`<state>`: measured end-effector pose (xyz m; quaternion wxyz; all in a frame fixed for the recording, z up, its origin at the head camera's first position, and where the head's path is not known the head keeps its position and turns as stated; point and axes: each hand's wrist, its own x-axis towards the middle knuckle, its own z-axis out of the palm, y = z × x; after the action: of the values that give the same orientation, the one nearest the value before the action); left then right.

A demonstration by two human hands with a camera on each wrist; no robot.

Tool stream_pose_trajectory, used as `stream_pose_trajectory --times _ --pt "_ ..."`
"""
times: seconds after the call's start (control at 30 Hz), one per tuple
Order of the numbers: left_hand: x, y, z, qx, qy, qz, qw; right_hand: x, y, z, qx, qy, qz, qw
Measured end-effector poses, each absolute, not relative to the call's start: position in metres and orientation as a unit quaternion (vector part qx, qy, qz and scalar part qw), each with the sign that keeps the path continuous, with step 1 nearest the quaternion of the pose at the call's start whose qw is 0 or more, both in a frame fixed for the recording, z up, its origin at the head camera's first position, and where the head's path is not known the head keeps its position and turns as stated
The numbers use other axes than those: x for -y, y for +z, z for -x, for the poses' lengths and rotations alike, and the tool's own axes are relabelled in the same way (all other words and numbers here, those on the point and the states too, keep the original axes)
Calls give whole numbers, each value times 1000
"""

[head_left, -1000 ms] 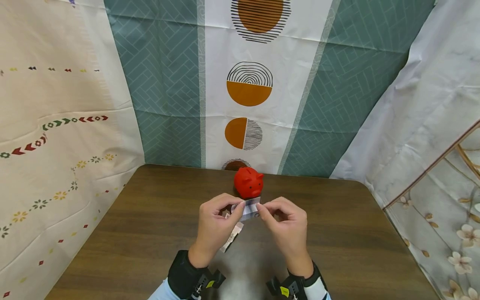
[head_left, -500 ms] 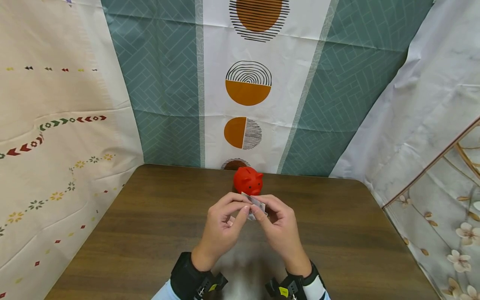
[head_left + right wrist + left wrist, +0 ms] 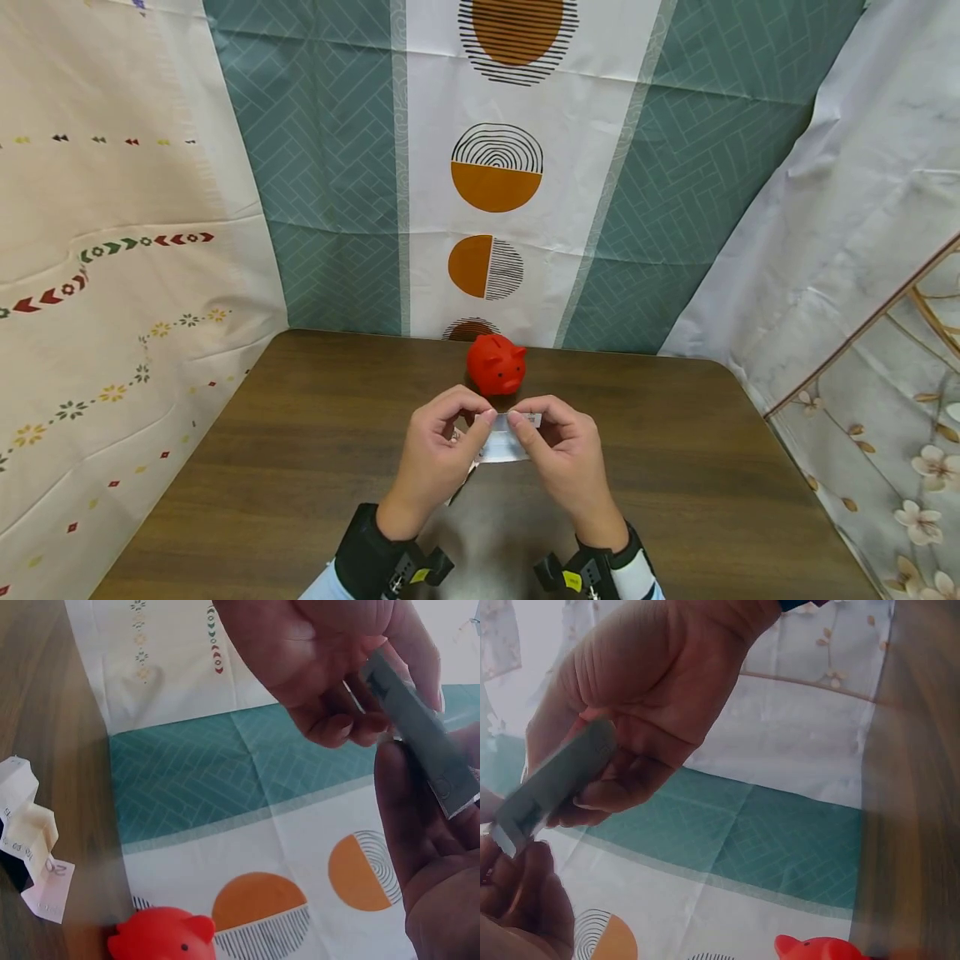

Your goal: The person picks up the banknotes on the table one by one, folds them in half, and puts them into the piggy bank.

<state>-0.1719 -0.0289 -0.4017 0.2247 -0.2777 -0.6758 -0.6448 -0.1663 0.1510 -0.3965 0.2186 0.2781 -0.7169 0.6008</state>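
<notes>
Between both hands is a pale blue-grey folded banknote [image 3: 504, 444], held as a narrow strip with small printing on it. My left hand [image 3: 433, 458] pinches its left end between thumb and fingers. The other end is pinched by my right hand [image 3: 567, 458]. Seen from the right wrist, the strip [image 3: 420, 739] slants between the two hands. A second banknote [image 3: 51, 851], cream and pink with a "20", lies zigzag-folded on the table; the left hand mostly hides it in the head view. Just beyond the hands sits a red piggy bank [image 3: 495, 367].
The brown wooden table [image 3: 690, 483] reaches back to a teal and white curtain [image 3: 345, 167]. Pale patterned cloth [image 3: 112, 275] hangs at the left, and a floral one [image 3: 885, 375] at the right. Each wrist wears a black strap with a camera.
The hands came together at half a second ago, turning the blue-grey banknote, and have since drawn slightly apart. It now shows a wider pale face toward the head camera. The piggy bank has stayed put.
</notes>
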Motion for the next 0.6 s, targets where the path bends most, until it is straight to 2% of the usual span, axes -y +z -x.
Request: stream_pose_trajectory --times 0.3,0.6 --pt "29 -400 170 674 -650 291 197 -151 -398 171 708 596 -312 214" --pt "28 -403 172 647 -659 324 204 -149 -398 170 696 598 -330 220"
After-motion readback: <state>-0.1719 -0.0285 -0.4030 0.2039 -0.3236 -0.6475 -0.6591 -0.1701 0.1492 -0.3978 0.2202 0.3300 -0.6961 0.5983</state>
